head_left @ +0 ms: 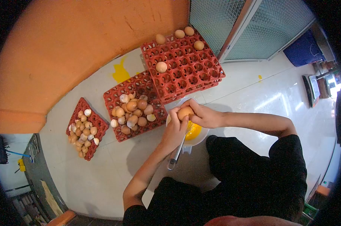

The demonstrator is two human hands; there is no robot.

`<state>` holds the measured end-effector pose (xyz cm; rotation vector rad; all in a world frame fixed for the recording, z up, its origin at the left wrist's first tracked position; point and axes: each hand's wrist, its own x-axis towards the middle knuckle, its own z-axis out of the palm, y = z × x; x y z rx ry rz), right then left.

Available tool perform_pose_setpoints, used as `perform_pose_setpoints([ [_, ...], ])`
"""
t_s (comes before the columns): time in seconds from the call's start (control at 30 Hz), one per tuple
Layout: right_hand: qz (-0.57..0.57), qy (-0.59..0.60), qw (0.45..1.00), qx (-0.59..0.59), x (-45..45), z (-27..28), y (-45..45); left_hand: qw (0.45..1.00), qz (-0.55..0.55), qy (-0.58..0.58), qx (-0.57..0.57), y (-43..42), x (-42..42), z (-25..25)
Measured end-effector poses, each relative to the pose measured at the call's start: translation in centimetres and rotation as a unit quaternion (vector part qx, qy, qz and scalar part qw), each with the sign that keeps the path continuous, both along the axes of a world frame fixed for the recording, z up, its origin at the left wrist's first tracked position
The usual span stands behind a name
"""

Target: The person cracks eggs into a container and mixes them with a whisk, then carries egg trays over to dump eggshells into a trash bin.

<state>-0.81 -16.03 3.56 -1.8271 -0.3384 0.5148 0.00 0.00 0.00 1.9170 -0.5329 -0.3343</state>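
Observation:
Both of my hands hold one brown egg (pixel 186 112) over a white bowl (pixel 201 139). My left hand (pixel 173 130) grips it from the left, and my right hand (pixel 205 115) from the right, fingertips wrapped round the shell. Yellow egg liquid (pixel 194 131) lies in the bowl below. A whisk (pixel 173 162) with a metal handle leans in the bowl, its handle sticking out over the near rim. Just left of the bowl, a red tray (pixel 141 82) carries a heap of empty eggshells (pixel 131 106).
Stacked red trays (pixel 183 62) at the top hold several whole eggs (pixel 161 67). Another red tray (pixel 101 124) with shells is at the left. Yellow liquid (pixel 120 71) is spilled by the orange wall (pixel 83 45). A scale (pixel 310 90) and blue container (pixel 303 49) are at the right.

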Motion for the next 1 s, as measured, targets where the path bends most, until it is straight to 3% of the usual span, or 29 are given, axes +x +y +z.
perform_pose_setpoints([
  [0.07,-0.055,0.0,0.998,0.024,-0.4,-1.1,0.6,0.998,-0.003,-0.059,-0.001,-0.2,-0.2,-0.1],
  [0.17,-0.069,-0.083,0.994,-0.033,-0.3,-2.3,1.5,0.997,-0.002,-0.073,0.037,0.5,0.1,-0.4],
  [0.37,-0.071,-0.09,0.993,-0.028,-0.9,-0.8,1.5,0.984,-0.019,-0.146,0.1,1.0,0.3,-0.7],
  [0.47,0.0,-0.129,0.991,-0.039,-1.0,-1.7,-0.3,0.967,-0.107,-0.143,0.181,1.9,1.3,1.4],
  [0.57,0.034,-0.212,0.97,-0.115,-0.9,-2.4,-1.4,0.931,-0.158,-0.263,0.198,2.2,1.7,1.3],
  [0.67,0.104,-0.345,0.903,-0.233,-0.2,-0.6,-2.2,0.857,-0.176,-0.434,0.213,2.9,2.9,-1.6],
  [0.77,0.122,-0.37,0.881,-0.268,0.4,0.5,-2.6,0.806,-0.168,-0.519,0.23,3.5,3.6,-0.5],
  [0.87,0.049,-0.243,0.945,-0.214,1.1,2.0,-1.9,0.848,-0.137,-0.479,0.181,3.4,4.0,-0.6],
  [0.93,-0.046,-0.12,0.991,-0.035,1.5,-1.1,-1.3,0.89,-0.104,-0.418,0.15,2.5,4.0,0.3],
  [1.0,-0.104,-0.025,0.99,0.095,1.4,-2.7,-0.2,0.938,-0.053,-0.337,0.061,1.3,3.7,-0.7],
])
